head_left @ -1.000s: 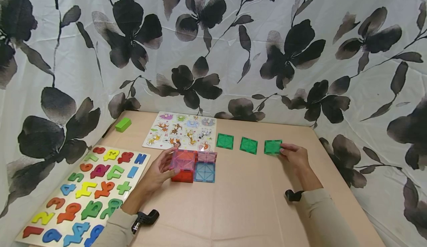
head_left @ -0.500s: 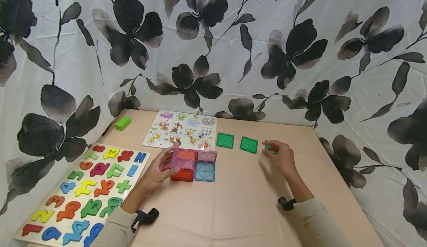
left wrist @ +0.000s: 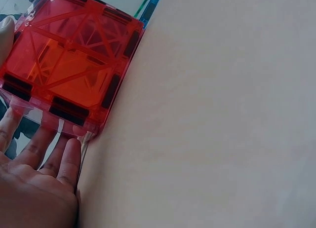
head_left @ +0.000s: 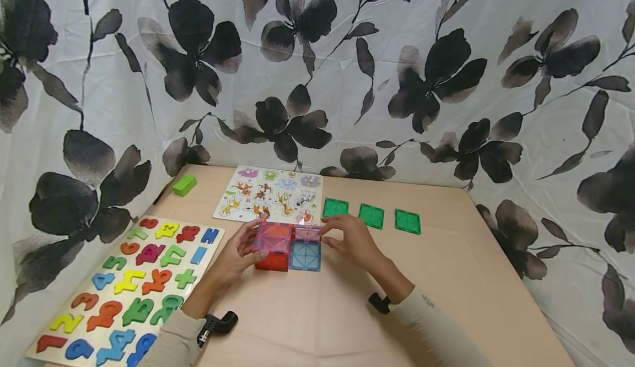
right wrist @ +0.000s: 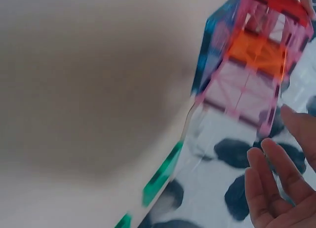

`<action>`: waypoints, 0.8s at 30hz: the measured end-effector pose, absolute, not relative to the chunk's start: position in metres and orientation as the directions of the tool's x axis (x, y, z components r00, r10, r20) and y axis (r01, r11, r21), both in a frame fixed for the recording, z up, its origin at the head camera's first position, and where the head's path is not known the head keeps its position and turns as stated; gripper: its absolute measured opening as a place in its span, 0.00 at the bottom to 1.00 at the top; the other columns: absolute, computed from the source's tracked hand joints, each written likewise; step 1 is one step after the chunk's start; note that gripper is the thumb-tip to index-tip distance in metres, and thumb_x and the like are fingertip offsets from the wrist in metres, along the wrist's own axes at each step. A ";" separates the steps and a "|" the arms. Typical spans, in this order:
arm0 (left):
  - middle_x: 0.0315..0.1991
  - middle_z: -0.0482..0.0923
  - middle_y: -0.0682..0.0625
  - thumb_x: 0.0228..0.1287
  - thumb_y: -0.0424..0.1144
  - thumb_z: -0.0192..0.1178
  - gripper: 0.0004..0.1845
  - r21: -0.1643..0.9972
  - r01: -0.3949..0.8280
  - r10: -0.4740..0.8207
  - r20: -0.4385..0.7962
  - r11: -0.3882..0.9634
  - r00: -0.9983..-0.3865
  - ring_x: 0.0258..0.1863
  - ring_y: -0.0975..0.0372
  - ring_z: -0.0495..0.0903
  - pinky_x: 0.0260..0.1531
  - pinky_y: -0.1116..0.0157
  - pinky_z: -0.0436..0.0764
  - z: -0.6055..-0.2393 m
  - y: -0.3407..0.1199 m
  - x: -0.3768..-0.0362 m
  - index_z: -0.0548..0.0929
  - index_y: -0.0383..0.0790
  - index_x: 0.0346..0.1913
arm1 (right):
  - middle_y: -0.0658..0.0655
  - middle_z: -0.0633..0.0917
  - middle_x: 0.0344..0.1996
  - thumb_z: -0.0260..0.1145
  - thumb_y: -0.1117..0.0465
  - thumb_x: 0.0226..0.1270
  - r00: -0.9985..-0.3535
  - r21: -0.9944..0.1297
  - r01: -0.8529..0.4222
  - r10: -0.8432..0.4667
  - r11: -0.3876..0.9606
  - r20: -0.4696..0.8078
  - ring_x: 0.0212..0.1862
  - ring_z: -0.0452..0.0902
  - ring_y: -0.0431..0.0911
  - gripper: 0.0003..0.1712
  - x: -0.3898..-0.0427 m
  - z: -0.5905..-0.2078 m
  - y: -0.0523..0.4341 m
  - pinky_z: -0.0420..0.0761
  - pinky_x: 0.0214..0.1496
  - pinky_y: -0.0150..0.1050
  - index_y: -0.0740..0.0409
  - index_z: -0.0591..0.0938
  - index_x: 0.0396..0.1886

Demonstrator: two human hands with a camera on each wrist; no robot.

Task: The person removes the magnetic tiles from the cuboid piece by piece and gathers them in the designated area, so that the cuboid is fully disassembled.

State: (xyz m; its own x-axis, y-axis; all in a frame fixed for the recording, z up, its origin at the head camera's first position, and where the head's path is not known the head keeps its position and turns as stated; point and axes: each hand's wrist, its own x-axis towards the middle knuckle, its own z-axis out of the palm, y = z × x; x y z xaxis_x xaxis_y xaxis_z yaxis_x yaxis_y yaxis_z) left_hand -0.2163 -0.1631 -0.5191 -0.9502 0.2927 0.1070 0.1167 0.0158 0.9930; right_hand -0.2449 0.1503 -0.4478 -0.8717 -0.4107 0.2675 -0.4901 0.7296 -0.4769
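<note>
A cube of clear magnetic tiles (head_left: 272, 238), pink on top with a red front (left wrist: 69, 65), stands mid-table. A flat blue tile (head_left: 305, 255) and a pink tile (head_left: 308, 233) join its right side. My left hand (head_left: 254, 241) holds the cube's left side, with the thumb at the far corner and the fingers (left wrist: 59, 156) along the face. My right hand (head_left: 331, 232) hovers with straight fingers (right wrist: 276, 178) just right of the pink tile, holding nothing. Contact with the tile is unclear. Three green tiles (head_left: 371, 216) lie in a row behind it.
An animal puzzle board (head_left: 270, 193) lies behind the cube. A board of coloured numbers (head_left: 126, 284) fills the left front, and a green block (head_left: 184, 185) sits at the far left. Flowered cloth (head_left: 317, 69) walls the brown table (head_left: 347, 312).
My right hand let go of the rightmost green tile and swept left across the table to the cube's right side. The left hand and the cube stayed put.
</note>
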 end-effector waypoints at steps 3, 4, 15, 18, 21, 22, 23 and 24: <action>0.75 0.60 0.41 0.64 0.33 0.66 0.43 0.991 0.129 0.293 0.119 0.018 -0.949 0.71 0.45 0.62 0.59 0.77 0.71 -0.519 -0.163 -0.217 0.56 0.46 0.78 | 0.48 0.88 0.51 0.75 0.60 0.59 -0.833 -0.403 -0.554 -0.479 0.729 0.278 0.57 0.80 0.46 0.07 -0.250 -0.449 0.134 0.78 0.61 0.49 0.45 0.91 0.37; 0.75 0.60 0.41 0.64 0.33 0.67 0.43 0.991 0.130 0.294 0.119 0.017 -0.948 0.71 0.45 0.62 0.59 0.77 0.71 -0.519 -0.163 -0.217 0.55 0.46 0.78 | 0.47 0.88 0.49 0.75 0.62 0.60 -0.821 -0.379 -0.571 -0.496 0.728 0.283 0.55 0.81 0.45 0.07 -0.252 -0.450 0.130 0.80 0.58 0.46 0.45 0.91 0.37; 0.74 0.61 0.44 0.63 0.35 0.68 0.43 0.994 0.108 0.290 0.097 0.021 -0.952 0.71 0.48 0.63 0.60 0.75 0.72 -0.520 -0.159 -0.217 0.57 0.49 0.77 | 0.43 0.90 0.35 0.68 0.71 0.63 -0.877 -0.507 -0.479 -0.369 0.716 0.306 0.42 0.83 0.38 0.14 -0.262 -0.463 0.130 0.84 0.45 0.34 0.46 0.92 0.34; 0.74 0.61 0.43 0.63 0.35 0.68 0.43 0.994 0.108 0.286 0.095 0.029 -0.954 0.71 0.47 0.63 0.59 0.77 0.72 -0.519 -0.160 -0.216 0.57 0.47 0.77 | 0.44 0.89 0.37 0.69 0.70 0.63 -0.909 -0.581 -0.416 -0.300 0.700 0.288 0.41 0.84 0.38 0.13 -0.262 -0.466 0.141 0.85 0.43 0.33 0.47 0.92 0.36; 0.74 0.61 0.42 0.63 0.35 0.68 0.43 0.993 0.114 0.285 0.099 0.035 -0.953 0.71 0.45 0.62 0.59 0.78 0.71 -0.518 -0.161 -0.215 0.56 0.46 0.77 | 0.44 0.89 0.37 0.71 0.68 0.62 -0.949 -0.671 -0.316 -0.210 0.671 0.237 0.37 0.83 0.39 0.12 -0.260 -0.469 0.155 0.84 0.39 0.32 0.46 0.91 0.38; 0.74 0.61 0.42 0.63 0.35 0.68 0.43 0.992 0.118 0.287 0.103 0.036 -0.952 0.71 0.45 0.62 0.59 0.78 0.71 -0.518 -0.162 -0.215 0.56 0.46 0.77 | 0.44 0.89 0.37 0.72 0.67 0.62 -0.960 -0.704 -0.279 -0.177 0.654 0.216 0.37 0.83 0.39 0.11 -0.259 -0.469 0.160 0.84 0.38 0.32 0.46 0.91 0.38; 0.74 0.61 0.41 0.64 0.35 0.67 0.43 0.991 0.125 0.289 0.108 0.040 -0.951 0.71 0.44 0.62 0.59 0.78 0.71 -0.518 -0.162 -0.215 0.56 0.46 0.77 | 0.45 0.88 0.37 0.72 0.66 0.62 -0.970 -0.736 -0.241 -0.146 0.632 0.192 0.36 0.82 0.40 0.11 -0.258 -0.470 0.165 0.84 0.37 0.33 0.46 0.91 0.39; 0.74 0.61 0.41 0.64 0.35 0.67 0.43 0.991 0.130 0.290 0.112 0.043 -0.951 0.71 0.44 0.62 0.59 0.78 0.71 -0.518 -0.163 -0.215 0.56 0.47 0.77 | 0.45 0.88 0.37 0.73 0.66 0.62 -0.980 -0.770 -0.199 -0.113 0.606 0.164 0.36 0.82 0.41 0.11 -0.257 -0.470 0.171 0.84 0.37 0.33 0.46 0.91 0.39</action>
State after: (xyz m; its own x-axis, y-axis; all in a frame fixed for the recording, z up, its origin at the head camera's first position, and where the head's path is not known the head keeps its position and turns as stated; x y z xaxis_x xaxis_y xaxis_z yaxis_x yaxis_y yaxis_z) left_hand -0.2149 -0.1630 -0.5179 -0.9506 0.2897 0.1120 0.1298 0.0429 0.9906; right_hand -0.2570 0.1708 -0.4701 -0.9800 -0.1133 0.1636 -0.1987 0.6058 -0.7704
